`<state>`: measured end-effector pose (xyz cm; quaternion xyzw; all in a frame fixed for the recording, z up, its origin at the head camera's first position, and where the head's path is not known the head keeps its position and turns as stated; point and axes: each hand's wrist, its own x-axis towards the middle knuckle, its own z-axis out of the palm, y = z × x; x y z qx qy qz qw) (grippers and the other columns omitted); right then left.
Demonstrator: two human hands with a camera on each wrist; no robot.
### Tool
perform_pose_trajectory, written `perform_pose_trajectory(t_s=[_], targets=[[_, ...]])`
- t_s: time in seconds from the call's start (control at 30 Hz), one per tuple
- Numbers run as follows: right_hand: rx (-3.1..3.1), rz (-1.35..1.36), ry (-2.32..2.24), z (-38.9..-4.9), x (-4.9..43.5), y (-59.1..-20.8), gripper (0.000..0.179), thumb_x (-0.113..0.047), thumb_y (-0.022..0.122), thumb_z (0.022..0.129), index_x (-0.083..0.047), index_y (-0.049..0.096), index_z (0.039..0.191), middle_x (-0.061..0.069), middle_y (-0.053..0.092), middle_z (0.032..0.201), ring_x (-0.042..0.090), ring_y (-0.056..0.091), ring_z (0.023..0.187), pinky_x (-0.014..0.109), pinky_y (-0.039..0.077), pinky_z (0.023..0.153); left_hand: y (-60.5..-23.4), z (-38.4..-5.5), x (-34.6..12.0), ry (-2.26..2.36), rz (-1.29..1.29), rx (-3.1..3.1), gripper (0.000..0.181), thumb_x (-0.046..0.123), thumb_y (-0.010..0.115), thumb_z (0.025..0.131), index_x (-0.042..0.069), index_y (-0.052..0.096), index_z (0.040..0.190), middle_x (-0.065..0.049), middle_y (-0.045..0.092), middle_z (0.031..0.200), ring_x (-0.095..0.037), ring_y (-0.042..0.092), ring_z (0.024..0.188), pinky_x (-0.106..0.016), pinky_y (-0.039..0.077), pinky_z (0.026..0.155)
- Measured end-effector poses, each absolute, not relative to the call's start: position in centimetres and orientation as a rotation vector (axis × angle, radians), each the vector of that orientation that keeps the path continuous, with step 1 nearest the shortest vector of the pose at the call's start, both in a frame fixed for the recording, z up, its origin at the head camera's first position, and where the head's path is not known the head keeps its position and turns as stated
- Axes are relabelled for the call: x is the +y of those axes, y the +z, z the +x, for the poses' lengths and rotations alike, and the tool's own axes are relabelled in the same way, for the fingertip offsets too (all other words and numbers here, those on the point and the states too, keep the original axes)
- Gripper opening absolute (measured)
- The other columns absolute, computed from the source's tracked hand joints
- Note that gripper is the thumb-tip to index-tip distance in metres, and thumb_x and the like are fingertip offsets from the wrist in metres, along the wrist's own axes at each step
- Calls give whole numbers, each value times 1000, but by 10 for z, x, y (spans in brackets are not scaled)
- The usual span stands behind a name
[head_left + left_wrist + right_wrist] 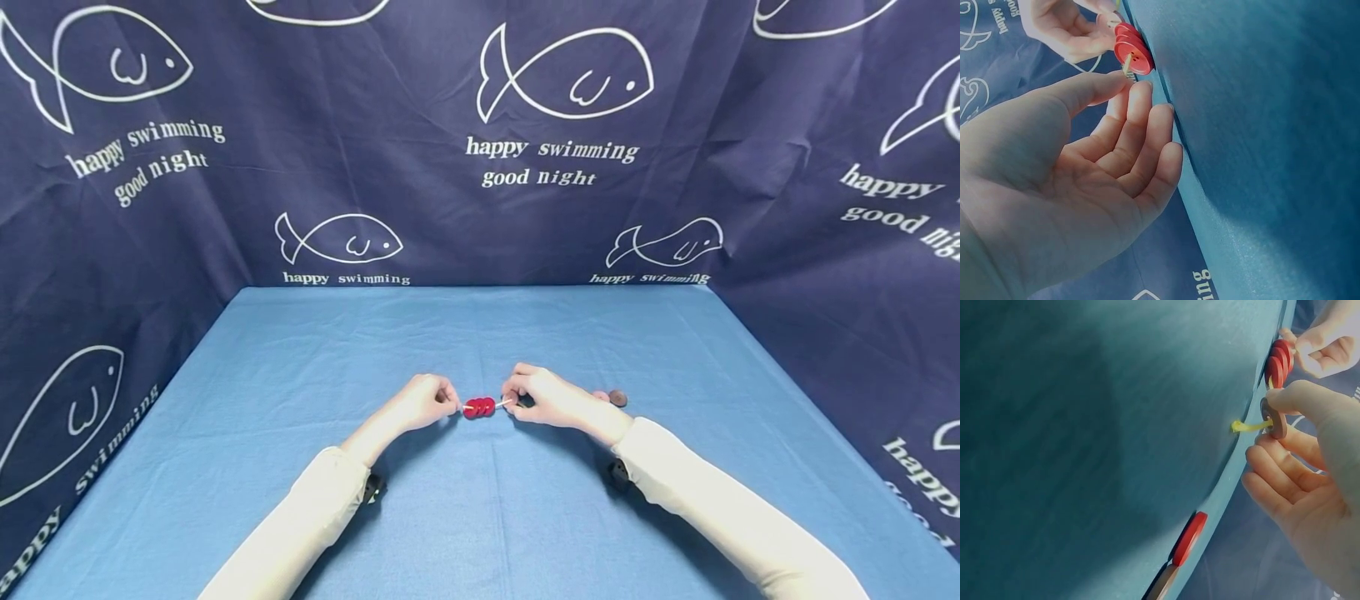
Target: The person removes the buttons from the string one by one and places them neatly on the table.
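Several red buttons (480,407) sit threaded side by side on a pale string between the two hands. My left hand (429,402) pinches the string between thumb and index finger, just left of the red buttons. In the left wrist view its other fingers curve loosely below. On the other side, my right hand (547,398) pinches a brown button (1277,420) between thumb and fingers. A yellow string end (1250,426) pokes out through this button, with a small knot-like tip.
Beyond the right wrist, a brown button (618,398) and a reddish button (1190,539) lie close together on the blue cloth (480,517). A dark blue curtain (420,133) with white fish drawings stands behind and at both sides.
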<state>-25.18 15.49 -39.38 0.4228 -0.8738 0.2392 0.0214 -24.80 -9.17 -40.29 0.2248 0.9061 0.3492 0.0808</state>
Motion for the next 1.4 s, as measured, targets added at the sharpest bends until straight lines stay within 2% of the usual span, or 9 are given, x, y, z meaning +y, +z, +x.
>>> perform_pose_trajectory(t_s=[0.53,0.83,1.1,1.4], targets=[[-2766,1286,766,-250,164,-393,11,-8,65,84,-5,66,94,7,56,85,20,54,74,25,47,69,-404,-248,-91,1043,672,2704,8,7,61,84,8,68,80,1,64,72,-7,53,54,-22,43,54],[-2734,1285,783,-251,168,-394,14,-12,70,82,-5,68,94,6,57,85,20,59,76,35,50,74,-405,-248,-91,1049,662,2699,7,8,62,85,7,68,80,1,64,71,-7,54,55,-22,44,55],[-2730,1290,774,-252,172,-393,15,-12,70,82,-5,68,95,5,55,83,13,56,71,32,50,71,-405,-248,-91,1043,657,2701,7,8,62,85,8,67,80,1,64,72,-7,53,55,-22,44,55],[-2711,1259,752,-251,176,-394,11,-11,69,83,-6,68,92,5,57,83,19,57,76,31,48,72,-404,-248,-91,1046,663,2704,7,8,62,84,8,68,79,1,64,72,-7,54,55,-22,45,56]])
